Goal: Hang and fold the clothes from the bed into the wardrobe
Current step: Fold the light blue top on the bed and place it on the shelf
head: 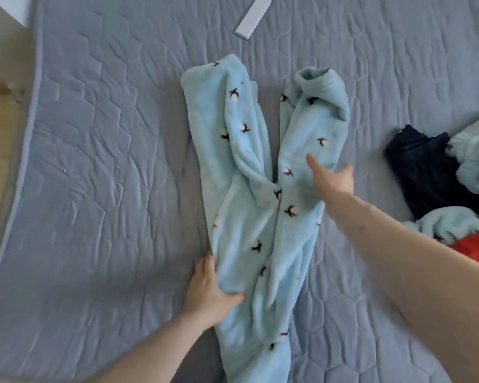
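Pale-blue fleece trousers [249,205] spread, legs splayed; left hand [210,288] grips waist edge, right hand [332,178] flat, open.

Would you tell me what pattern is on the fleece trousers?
Light blue fleece trousers with small dark-and-white cotton-flower motifs; clearest in the head view.

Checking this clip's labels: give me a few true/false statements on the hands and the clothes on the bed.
1. The light blue fleece pants lie spread on the grey mattress. True.
2. The left hand grips the pants' left edge. True.
3. The right hand holds a hanger. False: it holds nothing and reaches over the right leg.
4. The white box sits on the pants. False: it lies apart, further up the mattress.
5. A navy garment lies to the right. True.
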Motion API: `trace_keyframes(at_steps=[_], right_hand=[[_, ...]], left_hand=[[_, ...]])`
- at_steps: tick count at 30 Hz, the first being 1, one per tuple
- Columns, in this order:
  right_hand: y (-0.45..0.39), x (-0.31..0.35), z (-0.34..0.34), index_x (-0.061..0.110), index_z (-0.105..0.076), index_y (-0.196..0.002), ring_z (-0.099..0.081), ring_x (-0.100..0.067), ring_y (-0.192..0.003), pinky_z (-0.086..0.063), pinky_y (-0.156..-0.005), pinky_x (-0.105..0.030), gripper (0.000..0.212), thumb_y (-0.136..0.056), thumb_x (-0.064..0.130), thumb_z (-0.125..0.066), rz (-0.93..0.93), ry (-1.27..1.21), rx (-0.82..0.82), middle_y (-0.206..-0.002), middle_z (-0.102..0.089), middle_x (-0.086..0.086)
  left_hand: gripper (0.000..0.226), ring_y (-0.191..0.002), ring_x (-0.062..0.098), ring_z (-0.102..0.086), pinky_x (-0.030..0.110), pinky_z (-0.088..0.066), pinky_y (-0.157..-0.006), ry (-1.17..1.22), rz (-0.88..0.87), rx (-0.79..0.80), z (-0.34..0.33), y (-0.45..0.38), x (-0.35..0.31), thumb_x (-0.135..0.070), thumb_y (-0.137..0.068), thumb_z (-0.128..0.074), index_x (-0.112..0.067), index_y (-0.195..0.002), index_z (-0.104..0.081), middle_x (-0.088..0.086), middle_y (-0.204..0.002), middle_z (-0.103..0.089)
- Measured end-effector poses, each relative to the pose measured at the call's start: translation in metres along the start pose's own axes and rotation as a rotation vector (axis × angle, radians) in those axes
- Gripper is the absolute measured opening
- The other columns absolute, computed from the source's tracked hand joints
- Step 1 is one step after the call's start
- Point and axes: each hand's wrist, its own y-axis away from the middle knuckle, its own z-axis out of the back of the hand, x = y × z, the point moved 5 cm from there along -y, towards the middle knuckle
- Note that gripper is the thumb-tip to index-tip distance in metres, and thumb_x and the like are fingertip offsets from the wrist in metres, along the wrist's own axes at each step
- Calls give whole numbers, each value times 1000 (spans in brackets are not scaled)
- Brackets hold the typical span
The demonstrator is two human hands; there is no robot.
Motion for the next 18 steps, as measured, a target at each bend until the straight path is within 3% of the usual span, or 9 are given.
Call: trace_keyframes(at_steps=[3,6,9,12,16,18], right_hand=[[-20,13,-13,17,-28,-155,-52,-31,-133,-46,-102,-43,109,-72,63,-81,-37,-1,-6,-147,-50,-5],[-30,15,-23,15,-29,-152,-51,-32,-131,-46,-102,-44,104,-74,58,-82,-49,56,18,-144,-49,-7],[-35,17,-23,16,-35,-149,-55,-30,-126,-50,-102,-45,90,-78,41,-84,-34,-7,43,-142,-52,-6],[-21,25,-16,24,-52,-142,-63,-24,-108,-55,-87,-39,68,-79,24,-78,9,-139,78,-130,-63,-2],[25,45,17,33,-62,-128,-65,-5,-102,-56,-88,-27,57,-75,13,-66,291,-203,-120,-113,-66,13],[60,57,28,37,-61,-125,-63,8,-100,-54,-89,-16,58,-73,10,-59,517,-140,-124,-111,-65,21]], left_hand=[[115,-134,19,-42,34,-41,-110,-6,-18,-2,-6,-3,8,-58,-54,-79,-19,-149,-28,-3,-147,-35],[119,-131,14,-45,30,-43,-107,2,-34,28,-3,-9,16,-65,-46,-76,-24,-147,-29,-7,-145,-38],[128,-131,8,-47,26,-43,-106,71,-31,86,6,-12,27,-65,-43,-79,-35,-153,-20,-14,-150,-37],[139,-143,9,-37,28,-34,-116,130,-2,128,16,-14,40,-63,-46,-81,-32,-160,-7,-12,-162,-30],[134,-145,14,-37,34,-35,-118,220,39,146,24,-3,52,-58,-52,-81,-33,-160,-6,-7,-164,-28],[125,-134,14,-49,29,-43,-105,274,48,130,29,7,54,-57,-56,-78,-35,-159,-11,-10,-159,-34]])
